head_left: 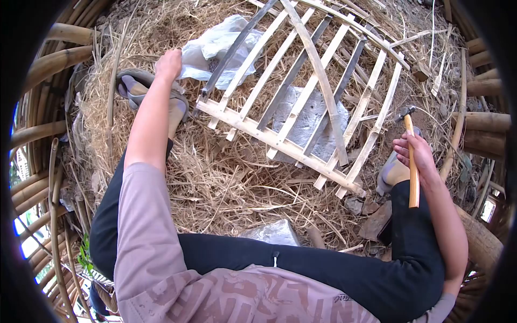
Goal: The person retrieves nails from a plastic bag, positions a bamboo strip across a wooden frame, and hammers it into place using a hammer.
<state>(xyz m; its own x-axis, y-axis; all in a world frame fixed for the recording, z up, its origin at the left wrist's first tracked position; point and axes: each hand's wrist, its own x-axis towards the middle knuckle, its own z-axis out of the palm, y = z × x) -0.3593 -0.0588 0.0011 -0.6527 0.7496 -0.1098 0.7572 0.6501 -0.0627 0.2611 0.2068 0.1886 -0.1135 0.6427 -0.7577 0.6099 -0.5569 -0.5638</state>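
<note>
My right hand (417, 154) is closed around the wooden handle of a hammer (414, 183). The hammer's dark head points away from me, beside the right edge of the slatted frame. My left hand (169, 64) is closed at the left edge of a crumpled clear plastic bag (215, 47) and appears to grip it; its fingertips are partly hidden. Between my feet lies a fan-shaped frame of wooden and bamboo slats (299, 117). A straight bar (253, 129) crosses its near end, a curved strip runs along its far end, and another strip lies diagonally across the slats.
A flat grey stone slab (293, 102) lies under the slats. Near my lap is a shiny silvery block (273, 233). Dry straw (199, 177) covers the ground, with broken stones (375, 222) at the right. Bamboo poles (37, 132) curve around both sides.
</note>
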